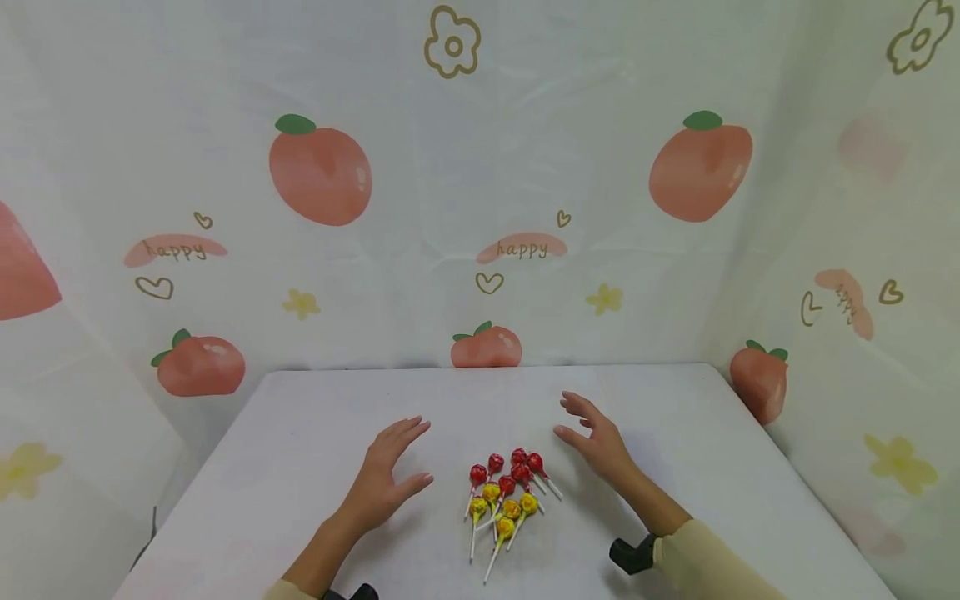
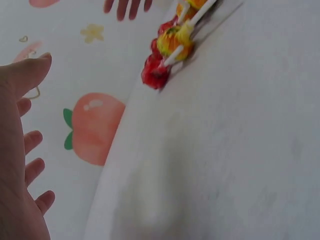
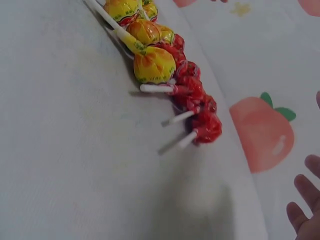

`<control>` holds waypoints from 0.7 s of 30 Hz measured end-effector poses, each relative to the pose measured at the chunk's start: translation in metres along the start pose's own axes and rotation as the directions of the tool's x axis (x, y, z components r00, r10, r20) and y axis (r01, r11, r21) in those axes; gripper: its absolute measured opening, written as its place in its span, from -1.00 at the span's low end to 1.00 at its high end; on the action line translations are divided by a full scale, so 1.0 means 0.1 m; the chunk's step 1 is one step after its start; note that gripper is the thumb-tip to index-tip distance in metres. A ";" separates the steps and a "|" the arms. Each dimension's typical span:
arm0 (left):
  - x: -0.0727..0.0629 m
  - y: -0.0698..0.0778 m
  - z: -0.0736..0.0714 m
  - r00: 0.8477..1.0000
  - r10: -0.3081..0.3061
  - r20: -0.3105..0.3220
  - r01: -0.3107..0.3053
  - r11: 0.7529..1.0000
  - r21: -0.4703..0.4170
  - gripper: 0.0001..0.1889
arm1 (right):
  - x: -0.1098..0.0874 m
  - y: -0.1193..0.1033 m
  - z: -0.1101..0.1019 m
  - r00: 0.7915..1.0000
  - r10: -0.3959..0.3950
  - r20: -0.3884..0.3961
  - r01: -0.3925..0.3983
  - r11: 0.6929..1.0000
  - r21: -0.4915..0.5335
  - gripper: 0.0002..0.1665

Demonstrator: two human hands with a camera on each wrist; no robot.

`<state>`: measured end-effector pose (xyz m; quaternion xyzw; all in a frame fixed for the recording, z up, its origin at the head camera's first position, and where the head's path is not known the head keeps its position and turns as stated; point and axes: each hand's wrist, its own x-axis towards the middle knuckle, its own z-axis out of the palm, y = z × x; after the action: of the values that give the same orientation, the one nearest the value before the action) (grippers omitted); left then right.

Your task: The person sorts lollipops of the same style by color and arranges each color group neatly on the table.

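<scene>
Several wrapped lollipops lie in a loose cluster on the white table [image 1: 315, 467]. Those with red wrappers, such as one red lollipop [image 1: 477, 474], are mostly at the back; yellow ones, such as a yellow lollipop [image 1: 505, 528], lie in front. Their white sticks point mostly toward the near edge. My left hand [image 1: 381, 483] hovers left of the cluster, thumb apart from the relaxed fingers, holding nothing. To the right and a bit farther back is my right hand [image 1: 600, 442], raised over the table with loosely bent fingers and nothing in it. Neither hand touches a lollipop [image 3: 155, 65].
A pale cloth wall [image 1: 420, 183] printed with peaches, flowers and "happy" rises behind the table and along both sides. A black wrist mount [image 1: 632, 555] sits below the right sleeve [image 1: 708, 560]. Another black mount [image 1: 363, 592] shows at the left wrist.
</scene>
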<state>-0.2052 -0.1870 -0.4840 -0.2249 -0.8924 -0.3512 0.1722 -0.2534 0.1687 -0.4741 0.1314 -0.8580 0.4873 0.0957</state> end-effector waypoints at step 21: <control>0.12 0.13 0.62 0.971 -0.241 -0.008 0.234 0.950 -0.206 -0.62 | 0.19 -0.07 0.57 0.979 0.063 0.192 -0.068 0.998 0.015 -0.42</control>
<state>-0.2177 -0.1315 -0.5136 -0.1265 -0.8695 -0.4623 0.1193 -0.2709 0.1136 -0.4920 0.1503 -0.8617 0.4846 -0.0045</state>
